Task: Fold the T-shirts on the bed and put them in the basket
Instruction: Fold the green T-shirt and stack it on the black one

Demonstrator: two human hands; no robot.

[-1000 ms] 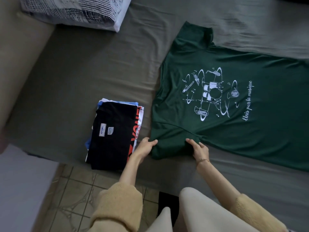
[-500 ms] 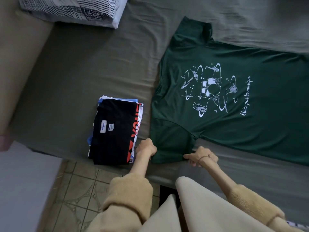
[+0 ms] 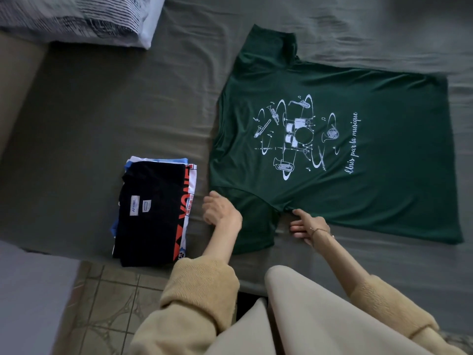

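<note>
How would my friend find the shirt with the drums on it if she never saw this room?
Look at the grey-green bed with the striped pillow at one corner. A stack of folded shirts sits near the bed's edge, and beside it lies the green T-shirt, spread out flat. It is the only unfolded one, dark green, with white drums, horns and curly writing printed on it.

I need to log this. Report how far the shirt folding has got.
Done: a folded stack lies on the bed. In hand: the left hand and right hand work the near sleeve of the spread green T-shirt. Left: folding it; no basket is visible.
</note>
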